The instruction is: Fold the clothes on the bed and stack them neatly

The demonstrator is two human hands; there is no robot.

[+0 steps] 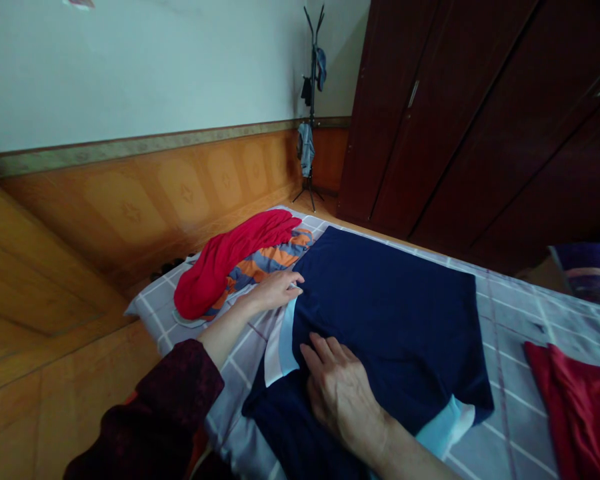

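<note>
A navy garment point(390, 300) with light blue and white trim lies spread on a bed with a grey checked sheet point(515, 340). My left hand point(277, 290) is at the garment's left edge, thumb and forefinger close together on the fabric just above the pale trim. My right hand point(337, 383) rests palm down on the lower left part of the garment, fingers bent and slightly apart, pointing up and left. A fold of navy cloth lies under and below my right hand.
A red cloth point(230, 257) and an orange and grey striped cloth point(265, 263) lie at the bed's far left. Another red cloth point(580, 407) is at the right. Beyond the bed stand a coat rack point(313, 100) and a dark wardrobe point(460, 113).
</note>
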